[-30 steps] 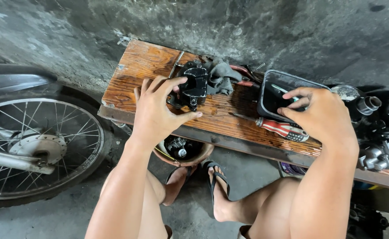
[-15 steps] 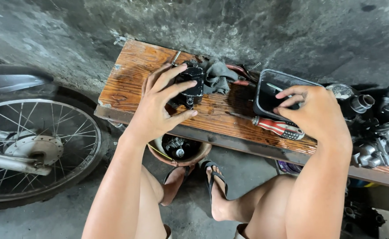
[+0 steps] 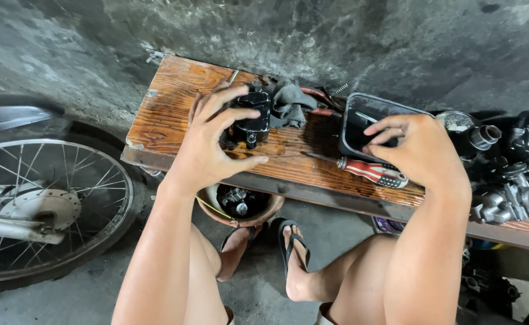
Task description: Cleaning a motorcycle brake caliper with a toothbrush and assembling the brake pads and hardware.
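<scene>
My left hand (image 3: pixel 213 144) grips a small black metal engine part (image 3: pixel 250 119) that rests on the wooden bench (image 3: pixel 174 102); the fingers wrap over its top and the thumb points right below it. My right hand (image 3: pixel 418 150) reaches into a black rectangular tray (image 3: pixel 360 117), fingertips curled down inside it. Whether those fingers pinch anything is hidden. A red-handled screwdriver (image 3: pixel 372 173) lies on the bench just under the right hand.
A grey rag (image 3: pixel 288 102) lies behind the black part. Several grey metal engine parts (image 3: pixel 511 180) crowd the bench's right end. A brown bowl (image 3: pixel 240 204) with parts sits below the bench edge. A spoked wheel (image 3: pixel 42 210) stands at left. My sandalled feet (image 3: pixel 291 241) rest on concrete.
My left hand has closed more firmly over the black part and pulled it slightly nearer. My right hand has stayed in the tray, fingers curling deeper.
</scene>
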